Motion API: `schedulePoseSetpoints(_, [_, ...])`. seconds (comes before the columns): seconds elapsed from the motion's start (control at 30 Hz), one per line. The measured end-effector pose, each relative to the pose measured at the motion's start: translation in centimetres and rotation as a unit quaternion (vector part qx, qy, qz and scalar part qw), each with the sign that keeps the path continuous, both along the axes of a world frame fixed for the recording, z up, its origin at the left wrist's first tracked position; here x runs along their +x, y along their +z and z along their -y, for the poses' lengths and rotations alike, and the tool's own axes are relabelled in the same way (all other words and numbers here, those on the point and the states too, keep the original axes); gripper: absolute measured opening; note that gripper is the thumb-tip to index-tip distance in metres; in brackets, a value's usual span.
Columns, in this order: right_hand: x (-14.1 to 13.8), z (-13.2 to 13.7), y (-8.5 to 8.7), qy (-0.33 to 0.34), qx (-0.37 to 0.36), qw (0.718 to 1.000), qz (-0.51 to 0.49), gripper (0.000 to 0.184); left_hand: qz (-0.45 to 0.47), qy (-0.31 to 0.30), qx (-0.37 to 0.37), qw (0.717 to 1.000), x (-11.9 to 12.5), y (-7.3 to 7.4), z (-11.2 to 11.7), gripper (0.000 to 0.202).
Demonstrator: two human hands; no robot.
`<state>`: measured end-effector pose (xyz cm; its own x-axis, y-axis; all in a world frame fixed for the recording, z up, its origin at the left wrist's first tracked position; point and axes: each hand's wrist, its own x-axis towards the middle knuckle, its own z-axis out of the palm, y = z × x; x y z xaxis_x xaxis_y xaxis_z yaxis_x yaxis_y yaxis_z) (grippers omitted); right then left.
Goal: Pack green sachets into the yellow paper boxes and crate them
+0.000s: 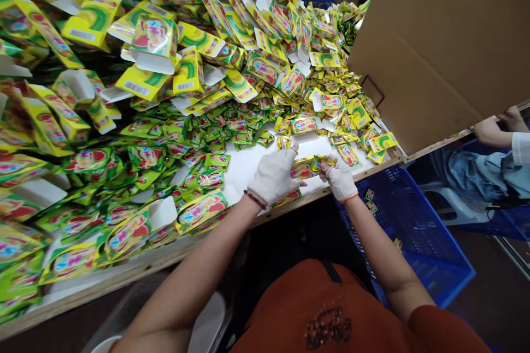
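My left hand, in a white fingerless-tip glove, is at the left end of a small yellow-green candy box. Its thumb lies along the near side and a finger reaches up past the far side. In my right hand, also gloved, small yellow candy packets are pinched at the right end of that box. How far they reach into the box is hidden. Just beyond the left fingers is a loose yellow packet, and another box lies farther back.
Piled yellow boxes and green packets cover the table's left and back. A large cardboard sheet stands at right. Below the wooden table edge is a blue crate with several packets. Another person's arm shows far right.
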<state>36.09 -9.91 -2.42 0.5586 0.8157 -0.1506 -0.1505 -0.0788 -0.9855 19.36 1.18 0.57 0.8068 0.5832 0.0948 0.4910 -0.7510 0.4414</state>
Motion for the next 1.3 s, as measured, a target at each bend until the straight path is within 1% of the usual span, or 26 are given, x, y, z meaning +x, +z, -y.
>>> schedulePoseSetpoints(0.03, [-0.4,-0.1,-0.1,-0.01,0.014,0.999,-0.034,0.051,-0.005,0.018,0.028,0.999,-0.1,-0.4,0.7,0.08])
schedulePoseSetpoints(0.1, [-1.1,-0.2,-0.4,-0.026,0.045,0.995,-0.085,0.055,-0.022,0.042,0.057,0.997,-0.1,-1.3,1.6,0.071])
schedulePoseSetpoints(0.17, [-1.4,-0.2,-0.5,-0.04,0.06,0.994,-0.081,0.055,-0.017,0.059,0.051,0.997,-0.1,-2.1,1.7,0.059])
schedulePoseSetpoints(0.23, [-1.1,0.1,-0.3,-0.044,0.038,0.998,-0.002,0.05,0.008,0.06,0.028,0.998,-0.2,-2.6,1.5,0.054])
schedulePoseSetpoints(0.3, [-0.5,0.5,0.0,-0.018,-0.009,0.993,0.118,0.04,0.018,0.044,0.009,0.999,-0.4,-2.8,1.2,0.053])
schedulePoseSetpoints(0.37, [0.1,0.9,0.6,0.034,-0.047,0.97,0.238,0.029,0.002,0.018,0.014,1.0,-0.6,-2.7,1.1,0.056])
schedulePoseSetpoints(0.47, [0.2,1.1,1.6,0.11,-0.075,0.916,0.379,0.02,-0.039,-0.033,0.058,0.997,-0.8,-2.2,1.4,0.061])
schedulePoseSetpoints(0.53, [-0.3,0.8,2.2,0.125,-0.08,0.886,0.439,0.016,-0.05,-0.053,0.075,0.995,-0.7,-1.8,1.8,0.061])
schedulePoseSetpoints(0.57, [-0.6,0.7,2.4,0.121,-0.08,0.879,0.455,0.015,-0.05,-0.054,0.074,0.995,-0.7,-1.7,2.0,0.061])
schedulePoseSetpoints(0.63, [-1.3,0.4,2.5,0.097,-0.078,0.876,0.466,0.016,-0.044,-0.038,0.063,0.996,-0.6,-1.6,2.4,0.059])
schedulePoseSetpoints(0.67, [-1.5,0.3,2.5,0.089,-0.077,0.878,0.463,0.016,-0.04,-0.027,0.058,0.997,-0.6,-1.7,2.5,0.058])
schedulePoseSetpoints(0.73, [-1.7,0.2,2.4,0.098,-0.075,0.893,0.433,0.014,-0.035,-0.005,0.054,0.998,-0.8,-1.8,2.5,0.057])
schedulePoseSetpoints(0.83, [-1.4,0.4,2.2,0.135,-0.083,0.932,0.327,0.028,-0.038,0.024,0.057,0.997,-1.3,-1.9,2.3,0.057])
schedulePoseSetpoints(0.87, [-1.3,0.5,2.3,0.129,-0.089,0.94,0.302,0.03,-0.038,0.028,0.059,0.997,-1.5,-1.9,2.2,0.057])
schedulePoseSetpoints(0.93, [-1.3,0.7,2.4,0.094,-0.094,0.945,0.299,0.025,-0.037,0.027,0.058,0.997,-1.8,-1.7,2.1,0.058])
schedulePoseSetpoints(0.97, [-1.4,0.8,2.5,0.086,-0.089,0.943,0.31,0.021,-0.036,0.022,0.058,0.997,-1.9,-1.5,2.2,0.058])
schedulePoseSetpoints(1.0, [-1.5,0.9,2.6,0.095,-0.08,0.94,0.317,0.018,-0.036,0.015,0.057,0.998,-2.0,-1.3,2.3,0.058])
schedulePoseSetpoints(1.03, [-1.8,1.0,2.8,0.123,-0.074,0.941,0.306,0.017,-0.037,0.01,0.056,0.998,-2.0,-1.1,2.4,0.058])
schedulePoseSetpoints(1.07, [-2.0,1.1,2.9,0.167,-0.075,0.944,0.275,0.018,-0.038,0.008,0.054,0.998,-2.1,-0.9,2.5,0.058])
schedulePoseSetpoints(1.13, [-2.5,1.4,3.1,0.262,-0.098,0.944,0.175,0.026,-0.04,0.008,0.055,0.998,-2.4,-0.6,2.6,0.059])
schedulePoseSetpoints(1.2, [-2.9,1.6,3.2,0.325,-0.116,0.935,0.079,0.036,-0.044,0.008,0.06,0.997,-2.8,-0.5,2.5,0.059])
schedulePoseSetpoints(1.23, [-3.0,1.7,3.2,0.348,-0.114,0.929,0.045,0.04,-0.047,0.008,0.063,0.997,-3.1,-0.5,2.5,0.058])
schedulePoseSetpoints(1.3, [-3.4,1.5,3.3,0.396,-0.103,0.912,0.007,0.045,-0.061,0.002,0.066,0.996,-3.9,-0.7,2.4,0.056])
